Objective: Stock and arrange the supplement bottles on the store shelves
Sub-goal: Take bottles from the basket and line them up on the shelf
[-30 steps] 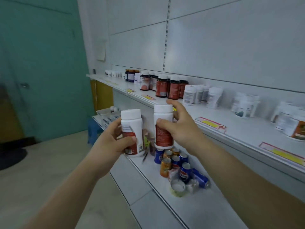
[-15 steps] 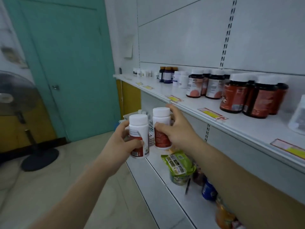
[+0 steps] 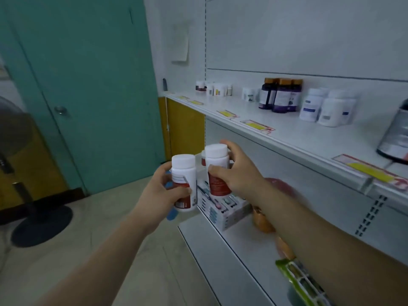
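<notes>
The left hand (image 3: 162,192) is gripping the left bottle (image 3: 184,173), the right hand (image 3: 237,173) is curling round the right bottle (image 3: 217,167), both upright and side by side in mid-air below the upper shelf (image 3: 298,138); seemingly they are being carried for placing, calling for a lift onto a bare spot there; smooth white plastic cylinders, round caps, red labels.

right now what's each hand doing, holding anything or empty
Left hand: closed around a white-capped red-label bottle.
Right hand: closed around a second white-capped bottle.
</notes>
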`<state>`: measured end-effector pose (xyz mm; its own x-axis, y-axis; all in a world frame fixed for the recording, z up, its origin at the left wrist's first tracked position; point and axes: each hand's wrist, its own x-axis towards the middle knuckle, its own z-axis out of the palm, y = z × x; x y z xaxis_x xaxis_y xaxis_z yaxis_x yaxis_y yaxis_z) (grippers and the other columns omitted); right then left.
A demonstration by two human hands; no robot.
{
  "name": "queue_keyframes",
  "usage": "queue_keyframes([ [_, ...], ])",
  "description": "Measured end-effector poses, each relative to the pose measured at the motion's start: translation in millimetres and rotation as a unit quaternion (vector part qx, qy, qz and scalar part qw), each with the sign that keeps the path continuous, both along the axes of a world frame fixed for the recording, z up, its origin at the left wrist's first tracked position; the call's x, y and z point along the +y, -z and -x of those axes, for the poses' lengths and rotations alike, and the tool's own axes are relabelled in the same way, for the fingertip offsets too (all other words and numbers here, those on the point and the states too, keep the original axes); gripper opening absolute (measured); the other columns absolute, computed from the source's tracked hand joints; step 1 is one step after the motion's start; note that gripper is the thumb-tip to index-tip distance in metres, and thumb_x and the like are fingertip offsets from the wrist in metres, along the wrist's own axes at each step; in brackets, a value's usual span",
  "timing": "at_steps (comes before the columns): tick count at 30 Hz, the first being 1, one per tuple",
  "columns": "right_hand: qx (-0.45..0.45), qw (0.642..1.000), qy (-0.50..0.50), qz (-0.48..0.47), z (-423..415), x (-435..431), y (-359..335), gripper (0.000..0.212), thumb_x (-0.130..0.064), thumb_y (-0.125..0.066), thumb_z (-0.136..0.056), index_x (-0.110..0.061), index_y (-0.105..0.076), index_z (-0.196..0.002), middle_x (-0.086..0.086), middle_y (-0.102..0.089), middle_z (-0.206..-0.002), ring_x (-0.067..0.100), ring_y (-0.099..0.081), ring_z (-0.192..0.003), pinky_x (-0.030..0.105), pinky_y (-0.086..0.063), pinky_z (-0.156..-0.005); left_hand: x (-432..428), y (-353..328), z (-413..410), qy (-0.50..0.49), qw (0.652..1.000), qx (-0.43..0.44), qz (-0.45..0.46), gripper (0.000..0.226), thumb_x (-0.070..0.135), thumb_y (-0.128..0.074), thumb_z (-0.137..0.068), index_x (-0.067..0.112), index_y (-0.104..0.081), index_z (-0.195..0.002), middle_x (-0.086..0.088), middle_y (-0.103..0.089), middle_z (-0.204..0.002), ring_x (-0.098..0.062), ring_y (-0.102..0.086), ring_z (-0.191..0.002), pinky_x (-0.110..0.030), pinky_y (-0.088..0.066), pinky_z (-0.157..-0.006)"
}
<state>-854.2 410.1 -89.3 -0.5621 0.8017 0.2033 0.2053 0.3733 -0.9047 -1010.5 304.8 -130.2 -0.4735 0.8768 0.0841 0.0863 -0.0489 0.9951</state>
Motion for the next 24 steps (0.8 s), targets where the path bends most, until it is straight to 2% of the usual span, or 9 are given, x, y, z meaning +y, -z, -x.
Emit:
queue_keyframes([
  [4, -0.005, 0.999, 0.028, 0.024, 62, 39, 4, 0.069, -0.017, -0.069, -0.085, -0.031, -0.032, -0.141, -0.010, -0.045, -0.120, 0.011, -0.047, -0.108, 0.027, -0.039, -0.088, 47, 2, 70, 0.043, 0.998, 0.022, 0.028, 0.057, 0.000, -0.068, -0.080, 0.035, -0.048, -0.120, 0.000, -0.058, -0.113, -0.012, -0.064, -0.096, -0.042, -0.051, -0.091],
  [8, -0.016, 0.997, 0.063, 0.036, 115, 87, 19, 0.066, -0.015, -0.069, -0.085, -0.034, -0.034, -0.139, -0.009, -0.046, -0.120, 0.013, -0.048, -0.111, 0.032, -0.042, -0.095, 101, 17, 132, 0.068, 0.996, 0.025, 0.058, 0.057, 0.002, -0.069, -0.080, 0.036, -0.048, -0.121, 0.003, -0.060, -0.109, -0.012, -0.063, -0.098, -0.044, -0.050, -0.093],
  [13, -0.008, 0.995, 0.074, 0.060, 184, 159, 50, 0.067, -0.015, -0.068, -0.084, -0.036, -0.036, -0.138, -0.010, -0.050, -0.119, 0.009, -0.051, -0.104, 0.028, -0.041, -0.087, 181, 41, 206, 0.096, 0.991, 0.045, 0.086, 0.057, 0.002, -0.070, -0.079, 0.046, -0.047, -0.108, 0.006, -0.062, -0.108, -0.012, -0.061, -0.100, -0.042, -0.050, -0.092],
  [17, -0.022, 0.993, 0.093, 0.070, 240, 219, 72, 0.071, -0.019, -0.071, -0.081, -0.038, -0.034, -0.139, -0.008, -0.049, -0.129, 0.015, -0.050, -0.114, 0.037, -0.044, -0.096, 245, 54, 260, 0.118, 0.984, 0.066, 0.115, 0.061, 0.000, -0.071, -0.077, 0.041, -0.047, -0.115, 0.009, -0.063, -0.109, -0.012, -0.060, -0.101, -0.043, -0.048, -0.094],
  [20, -0.038, 0.989, 0.117, 0.076, 275, 257, 81, 0.072, -0.021, -0.072, -0.080, -0.037, -0.034, -0.139, -0.011, -0.049, -0.124, 0.014, -0.050, -0.114, 0.036, -0.043, -0.097, 288, 60, 297, 0.144, 0.979, 0.066, 0.129, 0.060, -0.003, -0.069, -0.078, 0.039, -0.045, -0.113, 0.010, -0.062, -0.104, -0.007, -0.059, -0.097, -0.039, -0.047, -0.091],
  [24, -0.034, 0.980, 0.170, 0.102, 305, 301, 101, 0.070, -0.022, -0.073, -0.080, -0.038, -0.035, -0.137, -0.009, -0.050, -0.122, 0.014, -0.053, -0.110, 0.031, -0.044, -0.090, 345, 77, 339, 0.188, 0.970, 0.058, 0.143, 0.057, -0.004, -0.069, -0.078, 0.033, -0.044, -0.114, 0.007, -0.060, -0.105, -0.006, -0.059, -0.094, -0.031, -0.047, -0.081],
])
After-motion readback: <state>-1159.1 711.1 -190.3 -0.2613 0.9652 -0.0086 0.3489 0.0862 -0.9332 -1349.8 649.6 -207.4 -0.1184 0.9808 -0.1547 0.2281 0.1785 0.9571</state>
